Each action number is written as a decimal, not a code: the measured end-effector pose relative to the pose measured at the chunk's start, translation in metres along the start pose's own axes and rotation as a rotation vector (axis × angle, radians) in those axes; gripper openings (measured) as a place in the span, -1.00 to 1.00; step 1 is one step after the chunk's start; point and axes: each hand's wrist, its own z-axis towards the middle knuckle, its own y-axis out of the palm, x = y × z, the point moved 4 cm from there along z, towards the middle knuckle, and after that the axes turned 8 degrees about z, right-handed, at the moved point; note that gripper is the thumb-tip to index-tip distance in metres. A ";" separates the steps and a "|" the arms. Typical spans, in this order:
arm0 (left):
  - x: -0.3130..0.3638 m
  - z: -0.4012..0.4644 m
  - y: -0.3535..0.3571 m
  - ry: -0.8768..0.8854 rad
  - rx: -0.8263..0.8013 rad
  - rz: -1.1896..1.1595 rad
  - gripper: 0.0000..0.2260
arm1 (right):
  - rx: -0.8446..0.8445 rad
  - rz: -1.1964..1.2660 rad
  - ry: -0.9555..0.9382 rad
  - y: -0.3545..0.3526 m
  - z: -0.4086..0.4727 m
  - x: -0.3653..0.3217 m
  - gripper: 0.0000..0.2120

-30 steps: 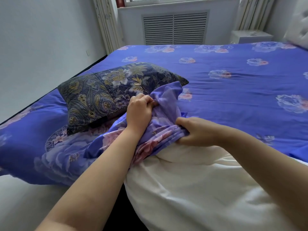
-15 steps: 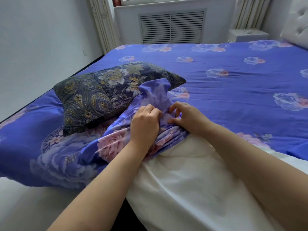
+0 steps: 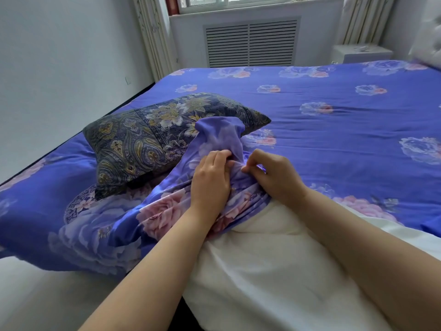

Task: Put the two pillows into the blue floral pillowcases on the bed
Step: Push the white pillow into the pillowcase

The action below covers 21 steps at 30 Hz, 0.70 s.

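Observation:
A white pillow (image 3: pixel 274 271) lies at the bed's near edge, its far end covered by a bunched blue floral pillowcase (image 3: pixel 167 206). My left hand (image 3: pixel 211 180) grips the gathered cloth from the left. Close beside it, my right hand (image 3: pixel 274 175) pinches the same bunch from the right. A loose end of the pillowcase sticks up beyond my fingers. A second pillow (image 3: pixel 155 139) in a dark paisley cover lies behind on the left. Under it lies more blue floral cloth (image 3: pixel 95 235); whether this is the other pillowcase I cannot tell.
The bed (image 3: pixel 334 120) is spread with a blue floral sheet. A white wall runs along the left side. At the far end are a radiator grille (image 3: pixel 250 41), curtains and a small white cabinet (image 3: pixel 360 53).
My hands have come close together on the bunched pillowcase, the right one sliding left and up. The view has shifted slightly.

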 end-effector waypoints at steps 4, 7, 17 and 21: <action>0.001 0.001 0.007 0.005 -0.145 0.013 -0.67 | -0.048 0.088 0.006 0.003 -0.011 -0.006 -0.79; -0.004 0.010 -0.005 -0.110 -0.144 -0.120 -0.72 | 0.000 0.210 0.090 -0.001 -0.013 -0.005 -0.81; 0.004 -0.004 -0.014 -0.038 0.048 -0.070 -0.88 | 0.297 -0.169 0.015 -0.008 0.015 -0.006 -0.70; -0.009 -0.009 -0.017 -0.131 0.033 -0.142 -0.78 | 0.169 0.093 0.051 0.010 0.013 -0.029 -0.79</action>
